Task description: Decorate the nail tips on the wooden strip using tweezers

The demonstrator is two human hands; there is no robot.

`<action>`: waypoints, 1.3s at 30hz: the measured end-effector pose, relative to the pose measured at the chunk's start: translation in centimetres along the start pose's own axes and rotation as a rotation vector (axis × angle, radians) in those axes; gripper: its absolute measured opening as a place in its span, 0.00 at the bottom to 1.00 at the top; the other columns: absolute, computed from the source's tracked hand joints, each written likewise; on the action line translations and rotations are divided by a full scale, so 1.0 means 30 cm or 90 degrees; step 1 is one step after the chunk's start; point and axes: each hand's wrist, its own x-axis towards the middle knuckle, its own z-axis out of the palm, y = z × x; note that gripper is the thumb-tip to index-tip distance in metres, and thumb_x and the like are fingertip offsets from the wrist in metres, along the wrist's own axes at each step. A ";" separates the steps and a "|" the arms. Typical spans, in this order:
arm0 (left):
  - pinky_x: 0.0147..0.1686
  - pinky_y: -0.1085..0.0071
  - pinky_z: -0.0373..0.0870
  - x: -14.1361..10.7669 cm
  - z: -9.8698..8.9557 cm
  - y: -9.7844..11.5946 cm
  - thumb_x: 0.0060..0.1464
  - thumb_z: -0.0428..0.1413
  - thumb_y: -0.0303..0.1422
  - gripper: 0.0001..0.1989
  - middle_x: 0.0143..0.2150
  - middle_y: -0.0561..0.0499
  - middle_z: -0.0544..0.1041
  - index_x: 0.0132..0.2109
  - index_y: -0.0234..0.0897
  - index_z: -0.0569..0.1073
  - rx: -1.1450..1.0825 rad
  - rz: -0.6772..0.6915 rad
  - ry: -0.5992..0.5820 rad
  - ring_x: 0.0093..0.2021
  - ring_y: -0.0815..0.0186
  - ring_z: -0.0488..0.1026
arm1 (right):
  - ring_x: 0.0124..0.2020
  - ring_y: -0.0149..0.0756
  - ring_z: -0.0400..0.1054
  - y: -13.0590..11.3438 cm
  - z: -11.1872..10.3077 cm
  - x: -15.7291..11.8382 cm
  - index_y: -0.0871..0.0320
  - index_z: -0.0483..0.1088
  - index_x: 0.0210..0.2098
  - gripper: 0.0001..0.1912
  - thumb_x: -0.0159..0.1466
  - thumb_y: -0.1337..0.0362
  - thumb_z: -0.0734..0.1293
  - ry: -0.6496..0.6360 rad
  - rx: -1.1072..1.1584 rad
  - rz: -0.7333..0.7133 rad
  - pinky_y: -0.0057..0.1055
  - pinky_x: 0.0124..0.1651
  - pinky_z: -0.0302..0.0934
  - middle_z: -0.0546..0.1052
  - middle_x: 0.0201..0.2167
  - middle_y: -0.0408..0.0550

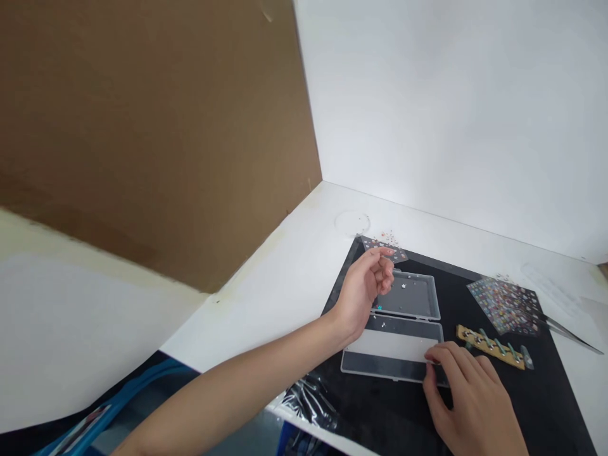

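Observation:
My left hand (365, 285) hovers over the left side of an open clear plastic case (437, 296), palm turned right. Its fingers are loosely curled and apart, with nothing visible in them. At the case's near right edge, my right hand (470, 396) pinches thumb and forefinger at the right end of a white strip (394, 345). The strip lies lengthwise in the near half of the case. Tiny shiny gems (404, 286) are scattered in the far half, a teal one among them. The fingertips of my right hand partly hide the strip's end.
Under the case is a black mat (375, 408). To the right lie a tan strip with green pieces (491, 347), a gem sheet (506, 304) and tweezers (570, 332). Behind are another gem sheet (401, 254) and loose gems (389, 238). A brown board (166, 126) stands at left.

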 end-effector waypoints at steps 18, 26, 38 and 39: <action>0.30 0.71 0.56 -0.006 -0.011 -0.021 0.53 0.60 0.45 0.18 0.33 0.50 0.69 0.44 0.35 0.74 0.033 -0.022 -0.036 0.29 0.68 0.61 | 0.32 0.31 0.79 0.015 -0.045 -0.032 0.54 0.74 0.56 0.16 0.84 0.57 0.57 -0.008 0.053 0.038 0.29 0.36 0.68 0.85 0.37 0.42; 0.31 0.70 0.56 -0.003 -0.007 -0.028 0.52 0.61 0.46 0.21 0.33 0.51 0.68 0.45 0.35 0.74 0.037 -0.017 -0.054 0.29 0.68 0.62 | 0.37 0.30 0.80 0.008 -0.052 -0.017 0.52 0.75 0.54 0.15 0.83 0.54 0.60 -0.006 0.067 0.012 0.31 0.42 0.68 0.85 0.39 0.41; 0.32 0.69 0.55 0.002 -0.019 -0.031 0.55 0.60 0.46 0.19 0.35 0.50 0.69 0.45 0.35 0.74 0.049 -0.031 -0.085 0.30 0.67 0.63 | 0.29 0.38 0.80 -0.010 -0.036 -0.027 0.51 0.74 0.49 0.14 0.80 0.49 0.64 0.026 0.127 0.147 0.32 0.29 0.71 0.81 0.29 0.43; 0.32 0.69 0.55 0.002 -0.019 -0.029 0.55 0.60 0.46 0.19 0.35 0.50 0.69 0.45 0.36 0.74 0.053 -0.034 -0.096 0.30 0.67 0.63 | 0.30 0.38 0.81 -0.011 -0.036 -0.028 0.51 0.74 0.52 0.14 0.81 0.50 0.63 0.030 0.134 0.159 0.31 0.28 0.72 0.83 0.29 0.43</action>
